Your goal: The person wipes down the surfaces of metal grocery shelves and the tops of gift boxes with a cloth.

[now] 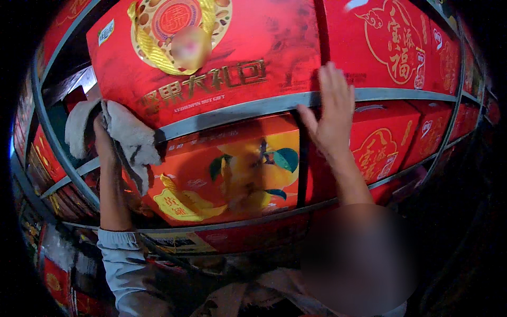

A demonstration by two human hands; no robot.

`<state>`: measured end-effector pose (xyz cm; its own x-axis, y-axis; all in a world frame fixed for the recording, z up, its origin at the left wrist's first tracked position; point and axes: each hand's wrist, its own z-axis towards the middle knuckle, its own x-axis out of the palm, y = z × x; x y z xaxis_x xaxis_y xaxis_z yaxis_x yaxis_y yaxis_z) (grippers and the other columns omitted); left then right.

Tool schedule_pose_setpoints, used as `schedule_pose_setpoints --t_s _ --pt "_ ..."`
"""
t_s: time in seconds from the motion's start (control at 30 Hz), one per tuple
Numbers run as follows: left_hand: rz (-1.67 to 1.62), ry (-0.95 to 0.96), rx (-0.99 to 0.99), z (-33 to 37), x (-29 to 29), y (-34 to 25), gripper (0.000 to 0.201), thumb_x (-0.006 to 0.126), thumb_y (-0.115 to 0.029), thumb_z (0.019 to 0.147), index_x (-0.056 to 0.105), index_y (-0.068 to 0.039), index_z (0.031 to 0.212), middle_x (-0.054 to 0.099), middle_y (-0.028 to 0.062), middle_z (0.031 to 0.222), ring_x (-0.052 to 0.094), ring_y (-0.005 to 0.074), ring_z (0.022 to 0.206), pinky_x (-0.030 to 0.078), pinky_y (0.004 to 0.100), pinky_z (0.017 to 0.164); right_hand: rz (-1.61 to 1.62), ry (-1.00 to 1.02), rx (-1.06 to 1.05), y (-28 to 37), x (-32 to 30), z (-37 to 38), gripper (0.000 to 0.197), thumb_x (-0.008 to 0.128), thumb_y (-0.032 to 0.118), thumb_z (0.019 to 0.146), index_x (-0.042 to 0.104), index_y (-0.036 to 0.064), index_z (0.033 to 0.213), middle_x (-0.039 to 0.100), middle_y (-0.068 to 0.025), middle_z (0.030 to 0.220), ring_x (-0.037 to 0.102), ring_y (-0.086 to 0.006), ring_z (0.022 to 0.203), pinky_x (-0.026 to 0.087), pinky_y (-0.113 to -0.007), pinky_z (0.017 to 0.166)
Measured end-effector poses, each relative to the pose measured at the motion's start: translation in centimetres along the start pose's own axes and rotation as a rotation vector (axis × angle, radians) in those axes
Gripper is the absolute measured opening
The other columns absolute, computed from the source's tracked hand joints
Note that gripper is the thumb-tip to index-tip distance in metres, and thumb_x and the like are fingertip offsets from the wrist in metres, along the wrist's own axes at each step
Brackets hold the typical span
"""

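Your left hand (103, 140) is raised in front of the shelf rack, its fingers closed around a crumpled grey-white cloth (124, 134); the cloth bunches over the top of the hand and hangs down its right side, pressed against the lower left corner of the big red gift box (211, 58) on the upper shelf. Your pale blue sleeve (124, 264) is pushed up well below the wrist, so the forearm shows bare. Your right hand (330, 113) lies flat and open, fingers (332, 84) spread and pointing up, the palm against the front of the boxes where the grey metal shelf rail (253, 108) crosses; the fingertips reach over the rail onto the lower edge of the big red gift box, close to the gap between it and the neighbouring red box with gold line art (391, 42). The hand holds nothing. Under the rail, between your two hands, stands an orange-red box with pictures of oranges (232, 169), its front facing you. To the right of your right wrist sits another red box with a gold pattern (388, 142) on the same lower shelf. More red boxes fill the rack further right and lower down, bending away toward the dark rim. At the far left, stacked packages (45, 158) show on a side shelf, too dim to tell apart.
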<state>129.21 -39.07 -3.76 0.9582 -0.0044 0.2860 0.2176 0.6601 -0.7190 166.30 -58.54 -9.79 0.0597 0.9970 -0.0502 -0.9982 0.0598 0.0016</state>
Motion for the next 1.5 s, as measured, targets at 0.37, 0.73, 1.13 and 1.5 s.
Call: schedule_pose_setpoints --t_s 0.37,0.73,1.13,1.5 --pt "-0.019 0.214 -0.058 -0.1 0.8 -1.1 0.058 0.048 -0.045 0.080 0.045 -0.001 0.117 0.046 0.0092 0.116 0.043 0.0203 0.105 0.030 0.0294 0.091 -0.185 -0.010 -0.007 2.7 1.6 -0.1 0.059 0.064 0.028 0.069 0.042 0.0048 0.118 0.037 -0.0153 0.126 0.035 -0.0309 0.115 0.026 -0.042 0.096" --pt "-0.198 0.074 0.005 0.8 -15.0 -2.5 0.048 0.048 -0.034 0.082 0.044 -0.002 0.117 0.043 0.0097 0.120 0.038 0.0200 0.110 0.028 0.0306 0.093 0.531 0.317 -0.075 27.7 2.0 7.8 0.043 0.056 0.012 0.078 0.043 0.0048 0.118 0.046 -0.0141 0.118 0.044 -0.0238 0.109 0.035 -0.032 0.091" --pt "0.869 -0.011 0.812 10.4 -37.2 4.5 0.031 0.048 -0.020 0.083 0.051 -0.003 0.108 0.050 0.0112 0.110 0.045 0.0224 0.103 0.033 0.0327 0.090 0.751 0.736 -0.212 45.1 24.3 19.4 0.057 0.054 0.035 0.077 0.040 0.0005 0.120 0.048 -0.0160 0.116 0.046 -0.0225 0.107 0.035 -0.030 0.090" --pt "0.556 0.501 0.343 16.5 -38.2 6.0 0.026 0.055 -0.018 0.071 0.055 -0.005 0.093 0.057 0.0118 0.086 0.054 0.0271 0.081 0.043 0.0362 0.075 0.934 0.808 0.159 55.4 42.7 22.0 0.089 0.059 0.055 0.065 0.013 0.0110 0.127 0.026 -0.0151 0.130 0.032 -0.0311 0.117 0.031 -0.048 0.090"
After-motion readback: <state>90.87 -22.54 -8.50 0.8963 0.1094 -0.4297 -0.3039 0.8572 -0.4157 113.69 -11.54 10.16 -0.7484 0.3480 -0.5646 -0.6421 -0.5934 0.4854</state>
